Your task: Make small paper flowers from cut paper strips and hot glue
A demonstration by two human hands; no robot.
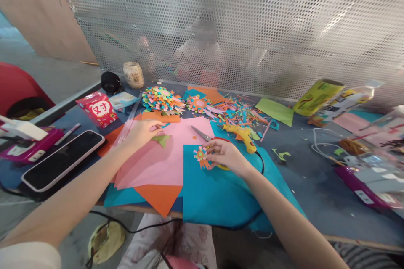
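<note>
My right hand point(223, 156) is closed, its fingertips pinching the edge of a small paper flower point(200, 154) with an orange, pink and green fringe. Scissors point(202, 134) lie against the same hand; their blades point up and left, and the handles are partly hidden behind the fingers. My left hand point(145, 131) reaches over pink paper point(158, 159), fingers drawn together by small blue and orange scraps. What its fingertips hold, if anything, is hidden. Just below them rests a green paper scrap point(162, 140).
Behind are a large fringed paper ball point(160, 97), a paper flower point(198, 103) and a heap of shreds point(241, 111). A yellow glue gun point(241, 134) with a black cord lies on blue paper point(214, 197). A phone point(65, 157) and power strip point(31, 145) sit left.
</note>
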